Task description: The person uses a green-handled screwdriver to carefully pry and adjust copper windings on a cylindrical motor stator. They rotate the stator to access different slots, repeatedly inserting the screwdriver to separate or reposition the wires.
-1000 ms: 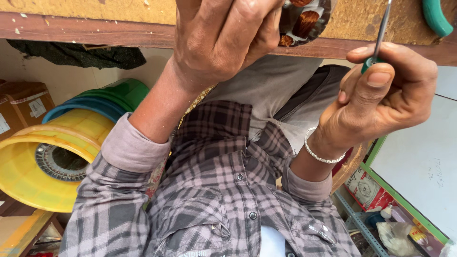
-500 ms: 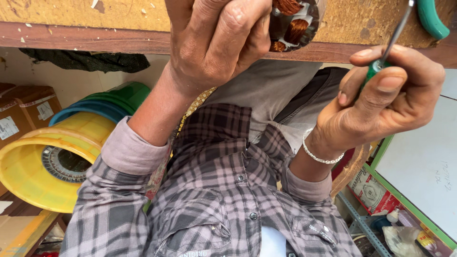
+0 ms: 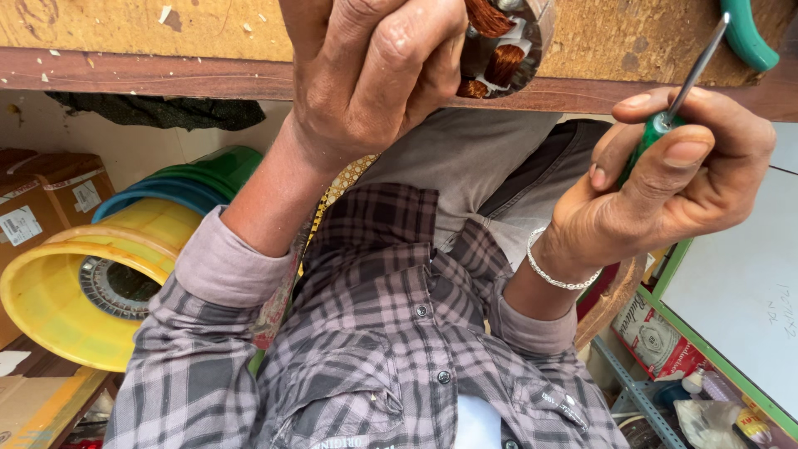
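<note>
Nearest the camera, the left hand (image 3: 374, 75) has its fingers (image 3: 399, 58) wrapped tight around a round motor part with copper windings (image 3: 503, 46), held up against the wooden bench edge (image 3: 166, 71), while the right hand (image 3: 673, 183), a silver bracelet (image 3: 553, 270) on its wrist, pinches the green handle of a screwdriver (image 3: 665, 116) between thumb and fingers, its metal shaft slanting up toward the bench. Farther off, below the plaid sleeves, lie stacked yellow, blue and green plastic housings (image 3: 100, 274) beside cardboard boxes (image 3: 37, 208).
</note>
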